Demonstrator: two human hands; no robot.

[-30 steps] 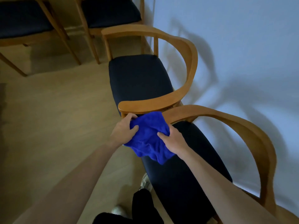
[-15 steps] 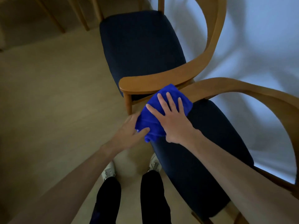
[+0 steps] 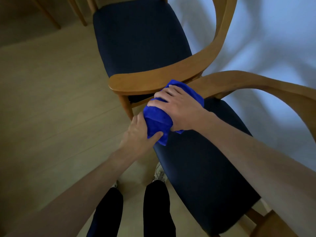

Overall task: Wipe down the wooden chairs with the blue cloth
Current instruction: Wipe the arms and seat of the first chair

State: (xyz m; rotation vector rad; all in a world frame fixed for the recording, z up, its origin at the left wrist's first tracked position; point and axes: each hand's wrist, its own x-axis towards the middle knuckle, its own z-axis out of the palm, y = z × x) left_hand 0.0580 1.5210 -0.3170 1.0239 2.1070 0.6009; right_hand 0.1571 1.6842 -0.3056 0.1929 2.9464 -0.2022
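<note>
1. The bunched bright blue cloth [image 3: 158, 120] is held at frame centre, on the front end of the nearer curved wooden armchair's [image 3: 242, 82] armrest.
2. The right hand [image 3: 179, 108] is curled over the cloth; the left hand [image 3: 138, 135] pinches its lower edge.
3. Wiping is judged barely begun; the farther wooden armchair [image 3: 153, 81], upper centre, appears untouched; cleaned areas cannot be told.

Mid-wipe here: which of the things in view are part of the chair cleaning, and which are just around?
Part of the job:
- blue cloth, gripped by both hands
- left hand
- right hand
- near wooden chair, its armrest end under the cloth
- far wooden chair

Just around:
- chair legs at top left
- floor
- wall
</note>
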